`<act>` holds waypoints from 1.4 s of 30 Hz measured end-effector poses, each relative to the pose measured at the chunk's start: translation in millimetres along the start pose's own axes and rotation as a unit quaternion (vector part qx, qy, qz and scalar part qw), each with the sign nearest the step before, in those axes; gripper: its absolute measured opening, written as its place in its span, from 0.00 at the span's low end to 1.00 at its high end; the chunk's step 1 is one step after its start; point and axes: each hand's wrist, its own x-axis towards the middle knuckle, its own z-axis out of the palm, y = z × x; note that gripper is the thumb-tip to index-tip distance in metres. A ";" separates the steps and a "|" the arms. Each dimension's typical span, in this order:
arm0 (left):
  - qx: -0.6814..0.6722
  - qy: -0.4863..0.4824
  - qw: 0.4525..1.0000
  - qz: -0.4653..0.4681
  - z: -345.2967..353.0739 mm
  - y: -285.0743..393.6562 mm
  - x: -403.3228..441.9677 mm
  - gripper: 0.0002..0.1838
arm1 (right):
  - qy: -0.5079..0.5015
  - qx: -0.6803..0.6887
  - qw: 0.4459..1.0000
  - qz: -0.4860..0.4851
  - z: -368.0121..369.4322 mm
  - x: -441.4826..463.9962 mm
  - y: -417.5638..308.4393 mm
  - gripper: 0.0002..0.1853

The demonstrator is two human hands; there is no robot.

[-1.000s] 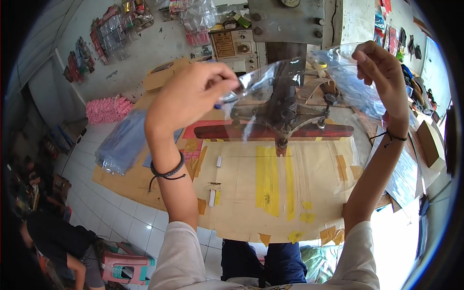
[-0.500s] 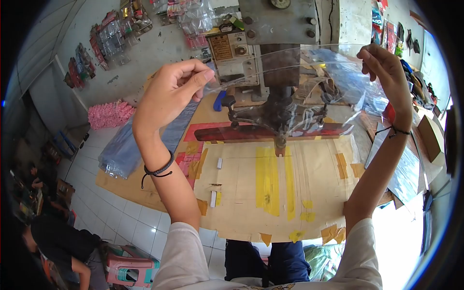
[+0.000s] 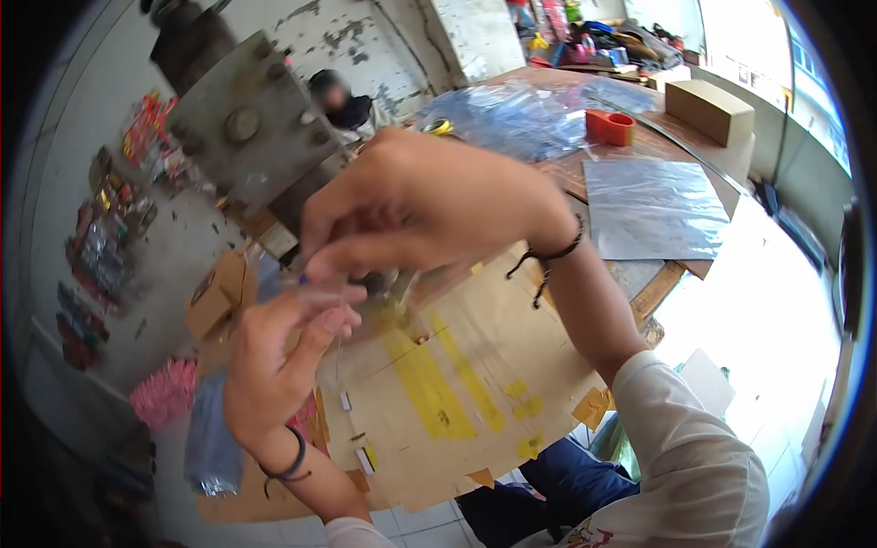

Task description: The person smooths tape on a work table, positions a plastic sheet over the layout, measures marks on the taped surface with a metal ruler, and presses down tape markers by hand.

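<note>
My left hand (image 3: 274,356) is closed in a pinch at the left, with a sliver of clear plastic sheet (image 3: 322,298) at its fingertips. Just above it, my right hand (image 3: 448,196) reaches across with thumb and fingers drawn together, blurred by motion. Whatever lies between the right fingertips is too smeared to make out. Most of the sheet is see-through or hidden by the hands. Below them lies a tan board (image 3: 384,466) with yellow tape strips (image 3: 425,393) and small white pieces stuck on it.
A grey press head (image 3: 242,123) stands at the upper left. On the table behind lie clear plastic sheets (image 3: 512,114), an orange tape dispenser (image 3: 610,128), a cardboard box (image 3: 708,110) and a silvery sheet (image 3: 653,210). Another person (image 3: 352,114) is beyond the press.
The hands were wide apart, stretching the clear sheet between them. My right hand has swung left to meet my left hand, and the view has turned right and tilted.
</note>
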 end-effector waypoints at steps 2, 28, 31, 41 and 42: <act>-0.055 0.001 0.998 -0.032 9.1 7.6 -0.3 0.12 | 0.002 -0.006 1.000 0.006 -0.5 -1.9 -1.6 0.08; -0.271 0.032 0.951 -0.147 66.8 61.5 -41.6 0.20 | -0.042 -0.521 0.493 0.695 -292.7 -576.2 99.3 0.38; -0.365 0.064 0.904 -0.213 78.7 60.4 -50.8 0.22 | -0.017 -0.454 0.572 0.683 -327.9 -657.7 134.8 0.28; -0.377 0.195 0.876 -0.227 115.7 14.9 -91.4 0.25 | 0.343 0.080 0.667 0.657 -177.0 -601.5 -78.4 0.16; -0.383 0.188 0.877 -0.221 115.3 10.4 -92.6 0.25 | 0.334 0.080 0.684 0.643 -161.4 -594.7 -83.7 0.19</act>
